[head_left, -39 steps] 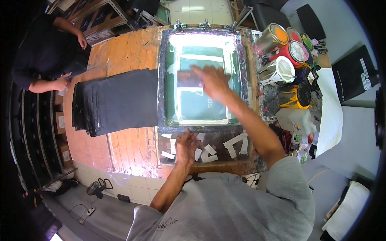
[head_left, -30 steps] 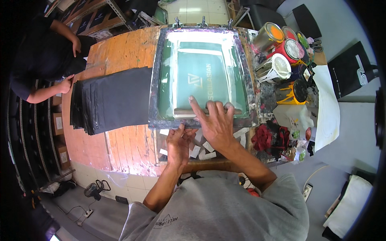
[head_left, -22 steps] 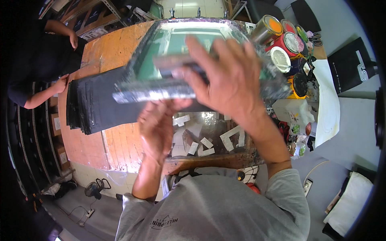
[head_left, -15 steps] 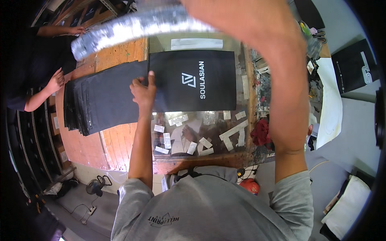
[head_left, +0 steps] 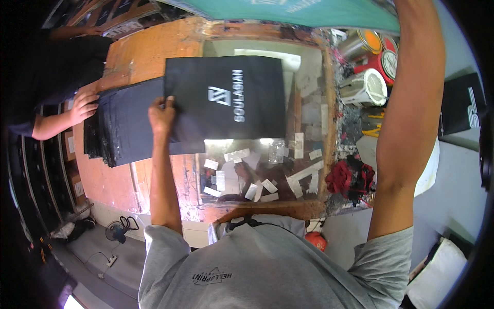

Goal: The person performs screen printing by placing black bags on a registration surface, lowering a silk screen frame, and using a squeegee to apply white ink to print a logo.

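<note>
A black printed sheet (head_left: 195, 98) extends over the left edge of the worktable's (head_left: 154, 46) glass panel (head_left: 293, 162), overlapping a stack of black sheets (head_left: 128, 123). The left hand (head_left: 162, 112) pinches its left edge; the right hand is out of view, its grasp impossible to tell. Tape strips (head_left: 220, 180) lie toward the panel's near edge. A green screen-printing frame (head_left: 329, 13) hangs above the worktable's far edge.

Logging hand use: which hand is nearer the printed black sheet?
Left hand: holding the printed black sheet by its left edge. Right arm is farther right, hand out of view.
</note>
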Available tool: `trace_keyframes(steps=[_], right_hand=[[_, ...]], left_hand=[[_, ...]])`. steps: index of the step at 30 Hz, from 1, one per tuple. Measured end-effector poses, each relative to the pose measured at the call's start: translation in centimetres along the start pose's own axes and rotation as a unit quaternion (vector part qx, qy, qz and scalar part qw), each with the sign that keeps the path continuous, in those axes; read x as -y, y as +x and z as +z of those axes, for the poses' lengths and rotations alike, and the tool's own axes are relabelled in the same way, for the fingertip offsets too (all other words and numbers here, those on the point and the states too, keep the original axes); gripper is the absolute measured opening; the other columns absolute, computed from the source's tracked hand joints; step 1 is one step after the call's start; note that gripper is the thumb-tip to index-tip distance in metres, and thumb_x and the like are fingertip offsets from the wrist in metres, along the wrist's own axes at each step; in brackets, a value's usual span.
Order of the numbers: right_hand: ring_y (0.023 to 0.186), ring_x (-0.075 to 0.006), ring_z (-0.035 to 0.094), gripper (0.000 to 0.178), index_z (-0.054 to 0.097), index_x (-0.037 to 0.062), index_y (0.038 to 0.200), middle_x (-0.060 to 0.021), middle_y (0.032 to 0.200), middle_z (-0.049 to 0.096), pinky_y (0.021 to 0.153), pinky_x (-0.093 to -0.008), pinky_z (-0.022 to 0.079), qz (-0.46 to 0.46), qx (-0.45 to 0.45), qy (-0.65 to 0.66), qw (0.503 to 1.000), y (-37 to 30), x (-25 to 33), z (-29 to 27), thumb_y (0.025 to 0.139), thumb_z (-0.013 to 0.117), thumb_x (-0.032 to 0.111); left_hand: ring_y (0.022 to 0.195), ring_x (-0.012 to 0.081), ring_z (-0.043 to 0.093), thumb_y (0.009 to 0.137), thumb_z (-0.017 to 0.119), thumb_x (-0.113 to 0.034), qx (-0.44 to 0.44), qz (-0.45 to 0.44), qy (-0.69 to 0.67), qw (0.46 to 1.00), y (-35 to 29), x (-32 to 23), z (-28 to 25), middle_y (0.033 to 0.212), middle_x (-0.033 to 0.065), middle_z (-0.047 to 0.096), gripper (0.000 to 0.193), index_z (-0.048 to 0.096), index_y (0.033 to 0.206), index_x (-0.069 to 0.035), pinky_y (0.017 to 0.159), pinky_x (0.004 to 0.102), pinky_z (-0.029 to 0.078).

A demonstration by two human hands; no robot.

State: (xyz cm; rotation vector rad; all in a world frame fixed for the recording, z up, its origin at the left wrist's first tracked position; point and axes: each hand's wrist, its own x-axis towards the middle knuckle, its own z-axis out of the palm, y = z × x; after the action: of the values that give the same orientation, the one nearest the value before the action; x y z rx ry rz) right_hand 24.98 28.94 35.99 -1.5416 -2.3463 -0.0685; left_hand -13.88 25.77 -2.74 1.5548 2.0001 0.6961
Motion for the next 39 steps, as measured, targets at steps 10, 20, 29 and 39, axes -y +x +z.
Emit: trace_keyframes(steps=[10, 20, 29, 39], right_hand=[[0.093, -0.0294, 0.067, 0.041, 0.072, 0.0002, 0.109, -0.0185, 0.101, 0.073, 0.086, -0.0399, 0.051, 0.064, -0.13, 0.001, 0.989, -2.8, 4.6, 1.2, 0.102, 0.061, 0.039], [0.093, -0.033, 0.069, 0.039, 0.072, 0.0019, 0.11, -0.0195, 0.099, 0.073, 0.084, -0.0432, 0.052, 0.141, -0.075, 0.032, 0.987, -3.7, 4.5, 1.4, 0.099, 0.063, 0.038], [0.095, -0.0408, 0.07, 0.048, 0.075, 0.0055, 0.106, -0.0245, 0.1, 0.073, 0.082, -0.0482, 0.053, 0.143, -0.054, 0.02, 0.988, -4.6, 4.3, 0.7, 0.092, 0.066, 0.05], [0.096, -0.036, 0.071, 0.045, 0.073, -0.0022, 0.111, -0.024, 0.104, 0.073, 0.085, -0.046, 0.057, 0.112, -0.02, 0.062, 0.992, -5.2, 2.5, 0.8, 0.092, 0.061, 0.037]], left_hand=[[0.096, 0.0339, 0.061, 0.087, 0.081, -0.02, -0.222, 0.205, 0.044, 0.952, -3.8, 5.1, -8.9, 0.101, 0.0162, 0.065, 0.027, 0.066, 0.101, -0.003, 0.086, 0.0451, 0.048], [0.099, 0.0333, 0.061, 0.079, 0.085, -0.025, 0.011, 0.049, -0.053, 0.997, -14.0, 2.9, -0.5, 0.1, 0.0111, 0.068, 0.017, 0.076, 0.088, -0.012, 0.102, 0.0509, 0.038], [0.157, 0.0469, 0.012, 0.1, 0.056, -0.048, 0.114, 0.23, 0.173, 0.951, -16.0, -3.2, 4.1, 0.165, 0.022, 0.033, 0.056, 0.056, 0.148, -0.018, 0.112, 0.0816, -0.004], [0.157, 0.0473, 0.007, 0.105, 0.047, -0.05, 0.155, 0.419, 0.196, 0.873, -19.2, -12.1, 17.1, 0.171, 0.0201, 0.017, 0.065, 0.039, 0.16, -0.018, 0.116, 0.0789, 0.004]])
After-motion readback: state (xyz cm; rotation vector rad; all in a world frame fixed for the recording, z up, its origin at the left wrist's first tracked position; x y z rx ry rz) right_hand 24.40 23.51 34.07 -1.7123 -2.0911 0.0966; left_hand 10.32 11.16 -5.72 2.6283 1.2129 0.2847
